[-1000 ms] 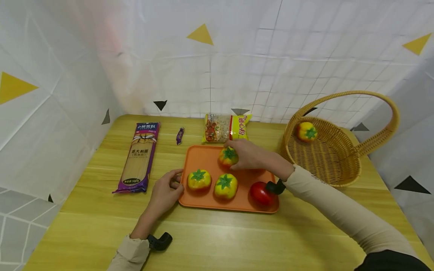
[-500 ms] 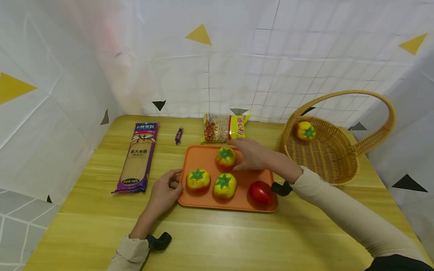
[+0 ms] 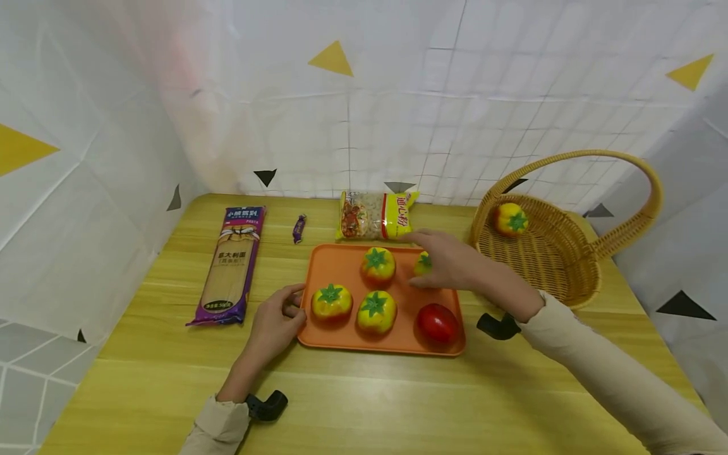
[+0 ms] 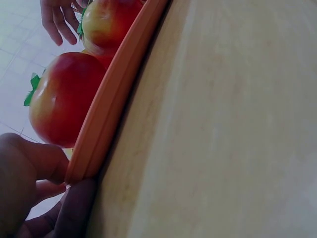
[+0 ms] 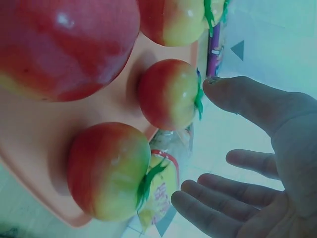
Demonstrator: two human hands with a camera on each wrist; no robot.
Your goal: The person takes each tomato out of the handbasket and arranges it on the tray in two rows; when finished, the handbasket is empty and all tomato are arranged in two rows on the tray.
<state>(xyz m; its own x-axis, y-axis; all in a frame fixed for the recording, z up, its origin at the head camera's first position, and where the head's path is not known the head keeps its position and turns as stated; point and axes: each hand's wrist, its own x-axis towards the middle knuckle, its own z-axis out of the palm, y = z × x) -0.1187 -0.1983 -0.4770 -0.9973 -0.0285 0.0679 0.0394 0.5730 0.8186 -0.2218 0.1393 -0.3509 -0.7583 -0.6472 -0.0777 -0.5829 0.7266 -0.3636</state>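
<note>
My left hand (image 3: pixel 275 325) holds the left edge of an orange tray (image 3: pixel 341 256), its thumb and fingers on either side of the rim (image 4: pixel 99 119) in the left wrist view. Over the tray's back right part, my right hand (image 3: pixel 452 259) hangs with fingers spread and nothing in them. Partly hidden below it is a yellow-red tomato-like fruit (image 3: pixel 421 262); in the right wrist view this fruit (image 5: pixel 106 171) sits apart from the fingers. Three similar fruits lie further left: front left (image 3: pixel 332 303), front middle (image 3: pixel 376 313) and back middle (image 3: pixel 378 266). A smooth red oval fruit (image 3: pixel 438 323) occupies the front right corner.
A wicker basket (image 3: pixel 537 262) with a tall handle stands at the right, one similar fruit (image 3: pixel 511 219) inside. Behind the tray lies a yellow bag of pasta (image 3: pixel 375 215). A purple spaghetti pack (image 3: pixel 232 262) and a small purple wrapped candy (image 3: pixel 299 229) are at the left.
My right hand has drawn away from the back middle fruit and moved right, over the back right one. The left hand stays on the tray's edge.
</note>
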